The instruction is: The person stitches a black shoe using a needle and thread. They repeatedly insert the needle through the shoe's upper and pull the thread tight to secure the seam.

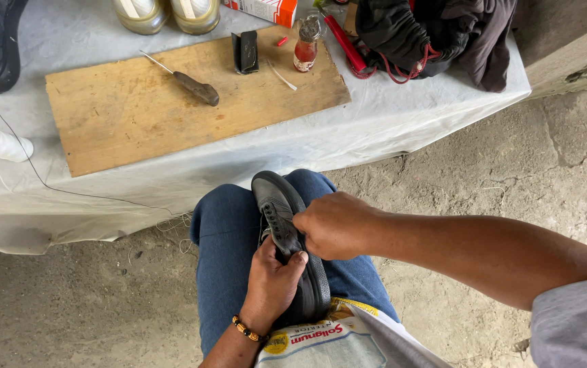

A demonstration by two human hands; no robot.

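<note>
A dark shoe (286,238) is held on edge upon the lap (blue jeans), gripped from below by the left hand (271,283); the right hand (334,225) is closed in a fist at its upper rim. An awl (188,82) is left on the wooden board (116,116).

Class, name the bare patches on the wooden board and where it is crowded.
The wooden board is bare across its near and left parts, below the awl. Its far right corner is crowded by the small bottle and black block.
</note>
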